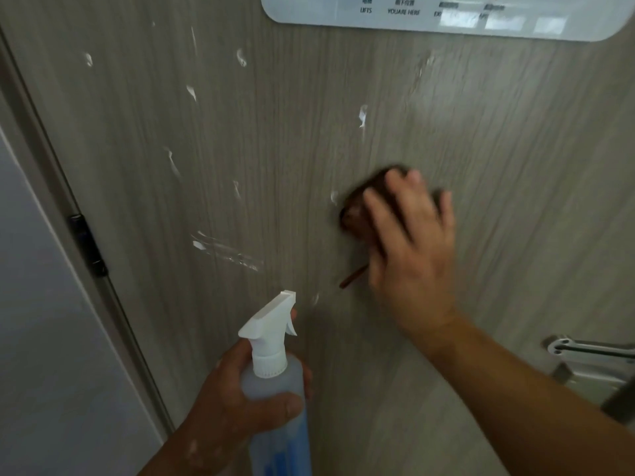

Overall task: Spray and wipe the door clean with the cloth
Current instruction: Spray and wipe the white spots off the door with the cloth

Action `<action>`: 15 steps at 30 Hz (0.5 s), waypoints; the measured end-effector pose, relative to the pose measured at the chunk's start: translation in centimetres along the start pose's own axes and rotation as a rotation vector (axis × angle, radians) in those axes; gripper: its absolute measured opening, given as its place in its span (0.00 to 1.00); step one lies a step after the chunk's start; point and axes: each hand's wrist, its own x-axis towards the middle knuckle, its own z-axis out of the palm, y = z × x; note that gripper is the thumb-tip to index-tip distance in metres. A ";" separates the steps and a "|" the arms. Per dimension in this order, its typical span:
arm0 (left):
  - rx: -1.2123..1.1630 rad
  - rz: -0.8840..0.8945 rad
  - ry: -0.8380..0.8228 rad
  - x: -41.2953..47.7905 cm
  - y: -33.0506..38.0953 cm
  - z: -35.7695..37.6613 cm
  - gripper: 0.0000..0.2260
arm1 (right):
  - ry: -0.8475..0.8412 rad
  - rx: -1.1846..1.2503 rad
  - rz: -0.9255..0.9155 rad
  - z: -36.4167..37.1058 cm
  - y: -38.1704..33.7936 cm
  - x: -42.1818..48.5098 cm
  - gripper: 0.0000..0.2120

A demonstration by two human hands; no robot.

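Low in the frame, the left hand (237, 407) wraps its fingers and thumb round the shoulder of a translucent plastic spray bottle (275, 383) with a white trigger head and blue liquid inside. The bottle is upright and its nozzle points at the door's lower middle. The right hand (409, 242) reaches up from the lower right corner, its fingers straight and spread, and presses a dark brown cloth (357, 214) flat against the grey wood-grain door (275, 149), right of the door's middle. The cloth bunches out past the fingertips, and a thin strip of it shows below the thumb side; hand and cloth are both blurred. White smears (362, 115) dot the door from its upper left area down to just above the nozzle, with a streaked patch (226, 250) left of the cloth. A white rounded sign plate (446, 25) with small lettering sits at the door's top edge. A black hinge (87, 245) sits on the left edge against the grey door frame (51, 187), and a silver metal handle (584, 359) is at the right edge.
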 end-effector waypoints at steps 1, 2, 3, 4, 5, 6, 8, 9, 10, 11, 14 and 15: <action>0.004 0.005 -0.001 0.0 0.0 0.1 0.30 | -0.042 0.009 -0.056 1.1 -0.7 -2.2 0.21; 0.012 0.001 0.003 0.0 -0.1 0.1 0.30 | -0.120 0.021 -0.147 2.2 -1.3 -5.3 0.18; 0.018 -0.009 0.014 0.1 -0.4 0.1 0.30 | -0.233 0.029 -0.253 3.2 -1.7 -8.8 0.18; 0.017 -0.023 0.031 0.1 -0.6 0.1 0.31 | -0.369 0.016 -0.381 4.0 -1.9 -12.2 0.20; 0.026 -0.031 0.045 0.1 -0.9 0.0 0.32 | -0.501 -0.011 -0.496 4.4 -2.0 -15.1 0.20; 0.042 -0.039 0.052 0.1 -1.1 -0.1 0.35 | -0.587 -0.032 -0.578 4.4 -1.9 -17.1 0.17; 0.075 -0.056 0.060 0.1 -1.3 -0.3 0.39 | -0.626 -0.057 -0.633 4.2 -1.2 -17.6 0.15; 0.068 -0.046 0.057 0.1 -1.3 -0.4 0.39 | -0.585 -0.069 -0.614 3.9 -0.9 -16.4 0.17; 0.052 -0.035 0.047 0.1 -1.2 -0.5 0.36 | -0.515 -0.071 -0.565 3.4 -0.7 -14.3 0.18; 0.035 -0.028 0.026 0.1 -1.1 -0.5 0.33 | -0.441 -0.051 -0.480 2.8 -0.6 -11.6 0.20; 0.013 -0.035 0.000 0.3 -1.2 -0.5 0.37 | -0.183 0.011 -0.178 1.4 -0.9 -4.4 0.19; 0.009 -0.037 0.010 0.2 -1.5 -0.6 0.39 | -0.110 0.020 -0.116 1.4 -1.1 -3.2 0.19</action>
